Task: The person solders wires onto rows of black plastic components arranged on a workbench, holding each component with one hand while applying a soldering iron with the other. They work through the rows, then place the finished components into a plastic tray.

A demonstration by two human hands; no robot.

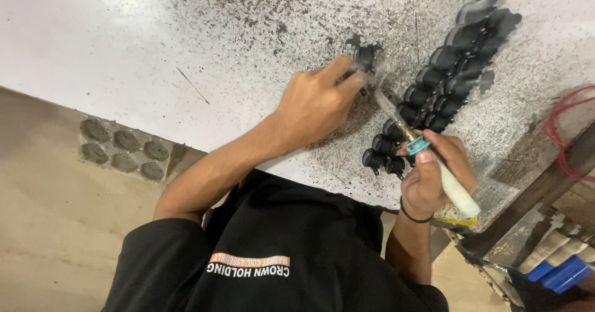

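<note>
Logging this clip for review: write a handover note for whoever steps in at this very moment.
Left hand: fingers pinch a small black part on the white table.
Right hand: grips a white-handled brush, tip at that part.
Done: rows of black-coated parts lie beside it.
Left: the pinched part is under the brush; whether more wait, cannot tell.

A small black part (364, 56) with projecting tabs is pinned flat on the paint-speckled table, well above a double row of similar black parts (434, 95). A brush (427, 157) with a pale handle and brass ferrule is slanted toward it, bristles touching it.
</note>
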